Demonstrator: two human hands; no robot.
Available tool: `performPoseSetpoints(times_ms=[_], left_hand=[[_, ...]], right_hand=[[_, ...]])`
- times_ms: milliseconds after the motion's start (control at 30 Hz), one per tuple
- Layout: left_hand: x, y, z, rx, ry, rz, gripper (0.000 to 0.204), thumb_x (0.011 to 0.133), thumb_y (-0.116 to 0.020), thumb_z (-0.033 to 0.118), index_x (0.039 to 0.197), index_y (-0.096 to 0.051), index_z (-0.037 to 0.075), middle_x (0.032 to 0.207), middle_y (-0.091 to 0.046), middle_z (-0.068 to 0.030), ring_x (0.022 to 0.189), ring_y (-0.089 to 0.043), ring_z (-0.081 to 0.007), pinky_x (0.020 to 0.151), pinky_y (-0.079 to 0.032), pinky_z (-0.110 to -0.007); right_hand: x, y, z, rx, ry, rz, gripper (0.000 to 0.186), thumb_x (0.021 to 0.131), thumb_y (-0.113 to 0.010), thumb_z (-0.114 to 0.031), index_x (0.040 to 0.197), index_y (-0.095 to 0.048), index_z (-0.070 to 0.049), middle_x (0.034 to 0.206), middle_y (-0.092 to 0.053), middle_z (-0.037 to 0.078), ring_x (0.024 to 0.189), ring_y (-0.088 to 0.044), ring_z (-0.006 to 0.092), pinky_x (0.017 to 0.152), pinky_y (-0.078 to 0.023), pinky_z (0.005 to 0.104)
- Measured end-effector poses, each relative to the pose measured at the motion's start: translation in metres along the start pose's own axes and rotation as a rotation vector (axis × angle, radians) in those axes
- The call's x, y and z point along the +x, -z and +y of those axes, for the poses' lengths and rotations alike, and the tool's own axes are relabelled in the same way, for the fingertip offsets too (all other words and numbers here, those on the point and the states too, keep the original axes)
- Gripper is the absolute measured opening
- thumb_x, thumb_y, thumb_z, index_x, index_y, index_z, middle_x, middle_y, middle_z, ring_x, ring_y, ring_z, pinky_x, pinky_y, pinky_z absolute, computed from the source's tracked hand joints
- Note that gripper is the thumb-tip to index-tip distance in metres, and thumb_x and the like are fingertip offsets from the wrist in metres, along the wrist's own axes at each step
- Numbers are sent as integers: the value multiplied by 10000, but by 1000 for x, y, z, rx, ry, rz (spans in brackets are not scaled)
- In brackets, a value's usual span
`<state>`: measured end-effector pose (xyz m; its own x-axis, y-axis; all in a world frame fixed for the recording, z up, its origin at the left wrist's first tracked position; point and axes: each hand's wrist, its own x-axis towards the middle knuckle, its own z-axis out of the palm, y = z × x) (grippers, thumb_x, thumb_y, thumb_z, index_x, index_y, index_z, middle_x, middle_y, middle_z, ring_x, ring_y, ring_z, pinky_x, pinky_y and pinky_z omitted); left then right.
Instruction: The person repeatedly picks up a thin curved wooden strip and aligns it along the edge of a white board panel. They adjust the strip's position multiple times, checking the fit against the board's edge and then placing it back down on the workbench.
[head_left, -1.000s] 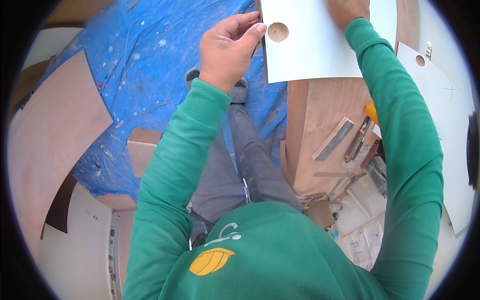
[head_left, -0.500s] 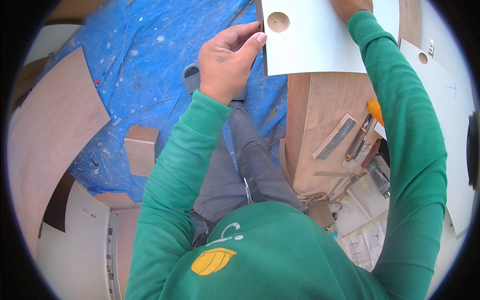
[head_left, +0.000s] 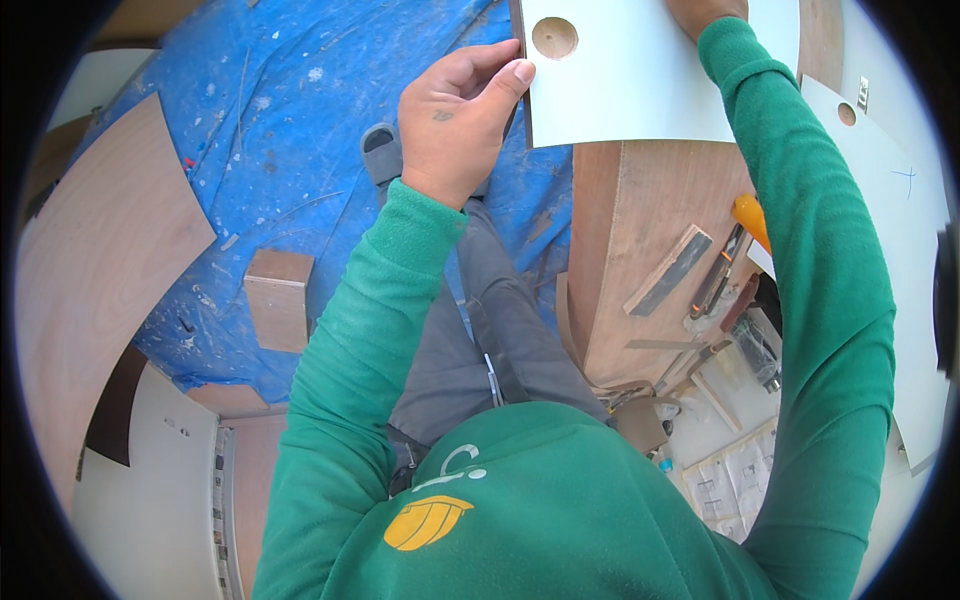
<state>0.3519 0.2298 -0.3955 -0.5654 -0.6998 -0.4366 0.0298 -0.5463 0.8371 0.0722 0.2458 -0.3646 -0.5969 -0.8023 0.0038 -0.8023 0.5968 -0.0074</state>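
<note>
A white panel (head_left: 640, 85) with a dark edge and one round recess near its left corner lies over a wooden box-like stand (head_left: 625, 220). My left hand (head_left: 460, 110) is closed on the panel's left edge, thumb on the white face and fingers along the dark side. My right hand (head_left: 708, 14) is over the far part of the panel, cut off by the upper picture edge. Its fingers are out of sight, so whether it holds anything does not show.
A yellow-orange object (head_left: 750, 220), a utility knife (head_left: 715, 275) and a dark-faced wood strip (head_left: 668, 272) lie on the stand. Another white panel (head_left: 890, 230) leans at right. A blue tarp (head_left: 290, 130) covers the floor, with a wooden block (head_left: 279, 300) and a curved-looking plywood sheet (head_left: 110, 250) at left.
Almost nothing differs. The view has shifted very slightly; both hands keep their places at the white panel.
</note>
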Motion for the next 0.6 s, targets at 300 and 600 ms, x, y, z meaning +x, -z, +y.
performPoseSetpoints(times_ms=[300,600], left_hand=[[-2,-5,-2,-35,12,31,302,961,-766,145,1185,-720,-52,1080,-771,-130,967,-730,-148,842,-598,-270],[-21,1,0,49,99,30,304,938,-788,149,1153,-722,-56,1052,-772,-133,939,-730,-141,803,-593,-253]], right_hand=[[1,3,-4,-6,-22,-25,637,1084,-400,-455,1623,-350,-121,1711,-247,169,1586,-185,345,1312,-109,437],[-1,0,-1,6,-11,-4,634,1088,-398,-455,1624,-348,-120,1712,-243,167,1587,-182,342,1314,-108,433]])
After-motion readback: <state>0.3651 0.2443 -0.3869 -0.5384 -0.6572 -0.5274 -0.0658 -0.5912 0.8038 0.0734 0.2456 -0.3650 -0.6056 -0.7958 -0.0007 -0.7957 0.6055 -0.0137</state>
